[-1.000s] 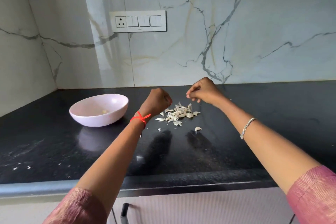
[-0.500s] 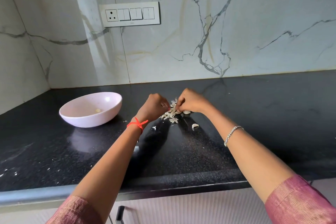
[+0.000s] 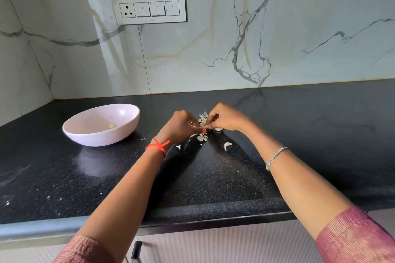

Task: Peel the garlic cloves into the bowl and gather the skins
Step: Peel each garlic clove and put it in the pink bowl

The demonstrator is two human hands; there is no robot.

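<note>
Black countertop (image 3: 213, 177), veined marble wall (image 3: 277, 28), white switchboard (image 3: 149, 9).

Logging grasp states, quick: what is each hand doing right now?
Left hand: fingers curled at the garlic skins; grip cannot be told.
Right hand: pinches the garlic skins.

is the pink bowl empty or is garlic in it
Almost empty: the bowl holds one small pale piece at its bottom, likely a peeled clove; the rest is bare.
</note>
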